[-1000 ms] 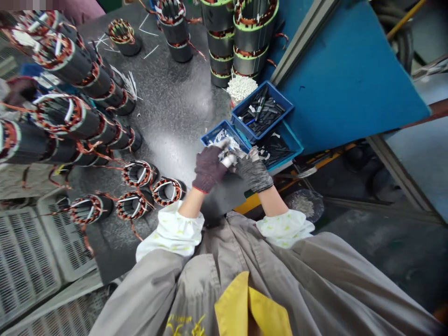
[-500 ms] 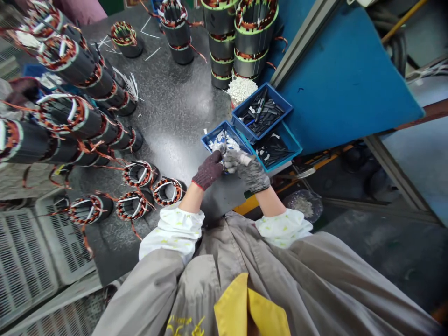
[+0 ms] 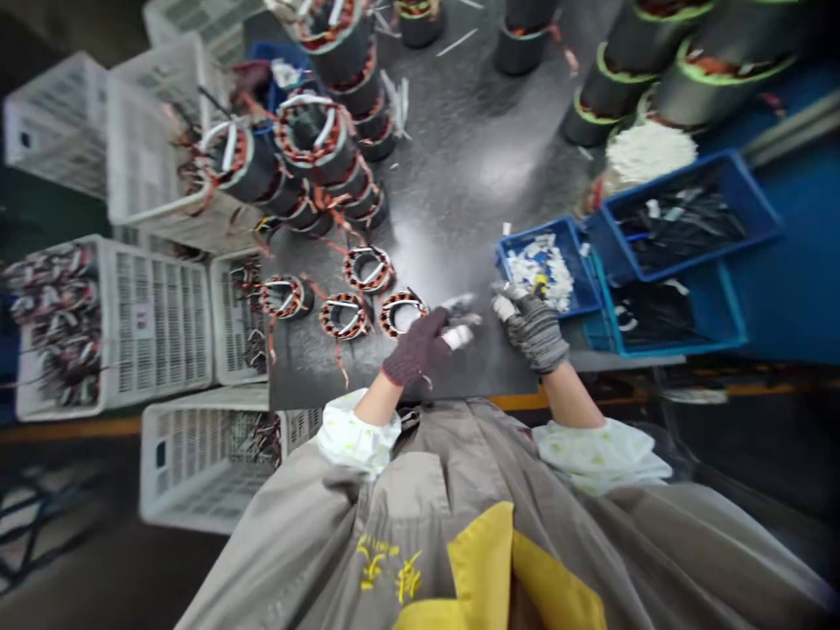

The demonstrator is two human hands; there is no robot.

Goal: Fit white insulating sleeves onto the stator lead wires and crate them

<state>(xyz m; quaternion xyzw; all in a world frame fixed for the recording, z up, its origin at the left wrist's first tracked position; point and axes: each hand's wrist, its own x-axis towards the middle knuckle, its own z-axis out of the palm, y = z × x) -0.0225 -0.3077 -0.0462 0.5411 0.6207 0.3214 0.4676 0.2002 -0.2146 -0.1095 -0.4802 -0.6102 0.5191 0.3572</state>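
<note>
"Firstly, specify materials and shape at the left hand point(image 3: 430, 343)."

"Coarse maroon knit, edged in red at the wrist; white wrapping on the thumb. Just beside it, on the smooth dark surface point(image 3: 452, 236): a wound core point(image 3: 387, 317), ring-shaped, with orange-brown windings around the rim. Partly overlapped by the hand in this view; contact not determinable."

"And at the right hand point(image 3: 533, 325)?"

"Grey-streaked knit, with white wrapping at a finger. Directly adjacent: a small blue tray point(image 3: 584, 271), straight-walled, loaded with a loose heap of thin, flat white pieces point(image 3: 556, 273); one yellow item point(image 3: 540, 285) among them."

"State the direction of the core and its long axis."

"Open end up, facing the camera; axis vertical, square to the surface. Compare the stacked cores point(image 3: 354, 175) beyond: dark cylinders, set end to end."

"Now report on the fingers."

"Left: extended forward and to the right, blurred, well clear of the tray. Grasping or released: impossible to tell. Right: partly bent, aimed left, just outside the near left corner of the tray. Clenched on anything or not: likewise impossible to tell."
</note>
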